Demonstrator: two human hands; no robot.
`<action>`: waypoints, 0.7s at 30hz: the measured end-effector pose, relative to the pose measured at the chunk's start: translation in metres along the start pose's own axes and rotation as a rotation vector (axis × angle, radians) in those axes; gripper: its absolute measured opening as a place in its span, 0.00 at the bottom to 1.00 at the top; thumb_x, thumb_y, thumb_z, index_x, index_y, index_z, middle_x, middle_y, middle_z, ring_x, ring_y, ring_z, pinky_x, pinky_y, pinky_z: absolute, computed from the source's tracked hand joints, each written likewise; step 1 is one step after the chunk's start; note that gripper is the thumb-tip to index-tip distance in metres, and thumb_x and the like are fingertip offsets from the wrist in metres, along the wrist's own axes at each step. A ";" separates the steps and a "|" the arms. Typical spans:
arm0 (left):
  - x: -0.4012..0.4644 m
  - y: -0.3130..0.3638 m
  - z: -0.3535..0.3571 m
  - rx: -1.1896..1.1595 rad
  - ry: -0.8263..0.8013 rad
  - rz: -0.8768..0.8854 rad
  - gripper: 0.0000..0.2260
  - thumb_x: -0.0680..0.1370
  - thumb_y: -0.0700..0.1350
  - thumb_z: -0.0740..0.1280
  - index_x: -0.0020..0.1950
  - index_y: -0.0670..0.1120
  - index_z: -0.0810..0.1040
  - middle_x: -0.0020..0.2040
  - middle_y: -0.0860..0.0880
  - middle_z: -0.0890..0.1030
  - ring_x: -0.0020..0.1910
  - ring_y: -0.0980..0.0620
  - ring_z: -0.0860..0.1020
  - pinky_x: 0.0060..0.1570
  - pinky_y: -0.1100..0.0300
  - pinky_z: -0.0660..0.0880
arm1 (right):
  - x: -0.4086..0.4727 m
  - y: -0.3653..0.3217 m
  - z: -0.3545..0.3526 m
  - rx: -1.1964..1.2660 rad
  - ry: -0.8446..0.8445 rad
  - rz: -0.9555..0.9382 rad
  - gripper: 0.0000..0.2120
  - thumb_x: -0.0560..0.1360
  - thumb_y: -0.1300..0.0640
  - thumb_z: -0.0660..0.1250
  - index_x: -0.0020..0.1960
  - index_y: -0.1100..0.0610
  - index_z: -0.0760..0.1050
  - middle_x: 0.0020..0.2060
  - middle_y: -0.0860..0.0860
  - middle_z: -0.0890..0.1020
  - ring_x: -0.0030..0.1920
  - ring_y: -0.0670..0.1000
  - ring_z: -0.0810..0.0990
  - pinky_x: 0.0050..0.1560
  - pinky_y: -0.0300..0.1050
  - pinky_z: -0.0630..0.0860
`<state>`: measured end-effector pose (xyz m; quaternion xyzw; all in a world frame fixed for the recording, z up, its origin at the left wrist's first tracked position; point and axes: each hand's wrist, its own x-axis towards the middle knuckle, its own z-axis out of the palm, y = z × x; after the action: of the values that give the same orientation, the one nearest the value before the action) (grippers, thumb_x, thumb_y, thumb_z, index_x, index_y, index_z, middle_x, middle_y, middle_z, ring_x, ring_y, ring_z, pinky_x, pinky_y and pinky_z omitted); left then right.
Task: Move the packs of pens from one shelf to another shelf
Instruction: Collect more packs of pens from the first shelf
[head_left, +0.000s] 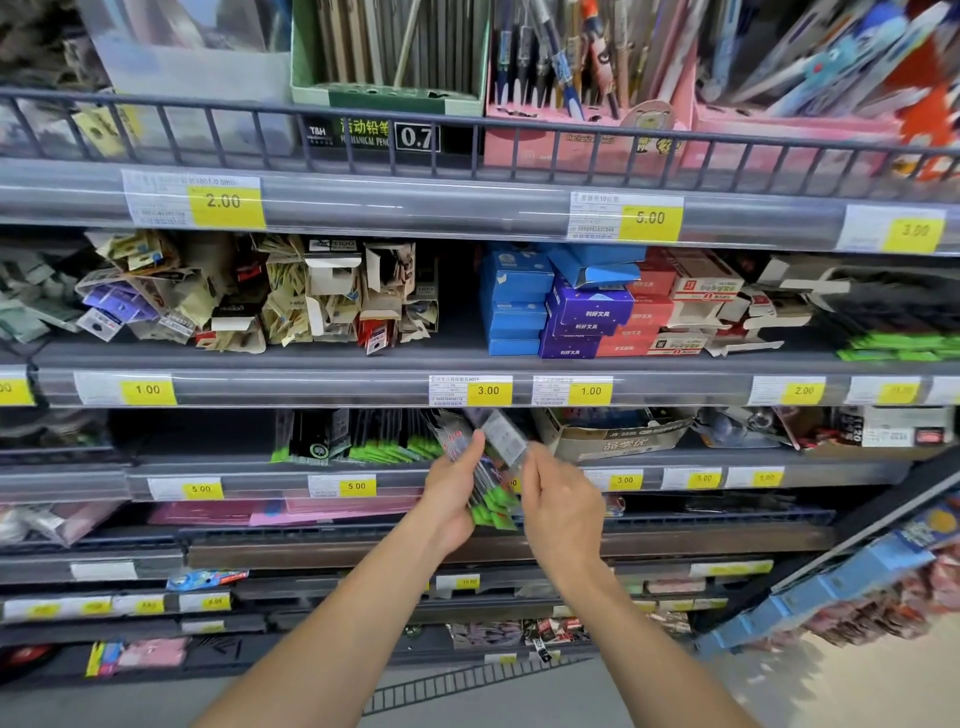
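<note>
Facing the grey metal shelf (291, 462) with its yellow 5.00 price tags (357, 486), I take that ledge as my landmark. Above it, two tiers up, sits a wire-railed tier of upright pens in pink card displays (587, 135); directly above it are stacked blue boxes (514, 301), glossy and square-edged, beside crumpled tan paper packets (332, 296). On the ledge itself stand flat, dark, green-tipped packs (363, 441), and to their right a worn cardboard carton (613, 431). Just in front of the ledge's lip I hold the packs of pens (488, 478), slim clear plastic sleeves with green ends, fanned and tilted. My left hand (452, 499) curls around the bundle from the side, thumb pressed on its face. My right hand (561, 499) pinches the top pack's edge between thumb and fingertips.
</note>
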<state>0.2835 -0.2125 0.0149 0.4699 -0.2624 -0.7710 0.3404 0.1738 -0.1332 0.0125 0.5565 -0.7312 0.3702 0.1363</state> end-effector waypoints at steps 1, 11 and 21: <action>0.000 0.000 0.001 -0.022 0.003 -0.008 0.25 0.81 0.58 0.70 0.70 0.41 0.78 0.60 0.39 0.86 0.61 0.39 0.84 0.65 0.38 0.79 | -0.006 -0.004 -0.001 -0.032 0.004 -0.066 0.05 0.80 0.61 0.69 0.45 0.59 0.81 0.27 0.50 0.77 0.26 0.50 0.75 0.22 0.42 0.68; -0.010 0.005 -0.021 -0.083 -0.145 -0.006 0.26 0.78 0.49 0.75 0.73 0.40 0.77 0.63 0.35 0.84 0.62 0.36 0.83 0.66 0.40 0.78 | -0.027 -0.016 0.002 0.089 -0.057 -0.243 0.12 0.78 0.51 0.71 0.56 0.58 0.85 0.38 0.51 0.76 0.43 0.53 0.74 0.36 0.44 0.73; -0.043 0.002 -0.034 0.084 -0.155 0.030 0.23 0.71 0.47 0.80 0.64 0.41 0.83 0.58 0.35 0.86 0.58 0.34 0.85 0.63 0.31 0.77 | -0.016 -0.015 -0.026 1.052 -0.550 0.827 0.10 0.77 0.56 0.75 0.58 0.52 0.82 0.39 0.50 0.82 0.37 0.43 0.80 0.35 0.45 0.79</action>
<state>0.3289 -0.1835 0.0260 0.4185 -0.3270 -0.7884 0.3106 0.1875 -0.1052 0.0264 0.2991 -0.6147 0.5411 -0.4898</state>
